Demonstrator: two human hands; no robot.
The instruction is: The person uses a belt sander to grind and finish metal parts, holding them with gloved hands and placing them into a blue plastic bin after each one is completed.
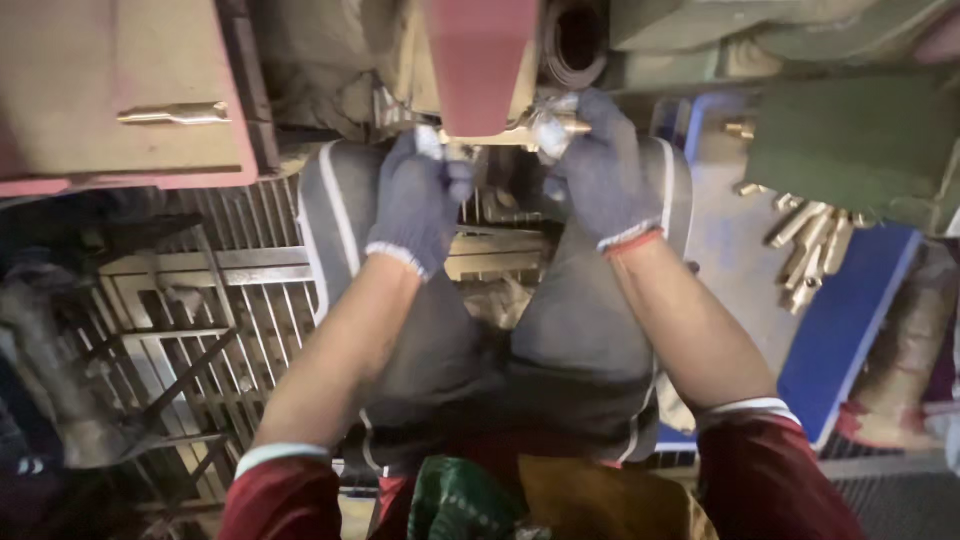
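Both of my hands wear grey knit gloves and are raised in front of my knees. My left hand (418,195) and my right hand (594,165) grip the two ends of a brass rod-like piece (515,134) held level under the lower end of a reddish sanding belt (478,55) on a machine. The middle of the piece is partly hidden by the belt and my fingers.
Several brass pieces (808,245) lie in a blue tray (850,330) at my right. Another brass piece (175,114) rests on a tan shelf at upper left. A metal grate floor (215,330) spreads at the left. Green machine parts (850,140) stand at upper right.
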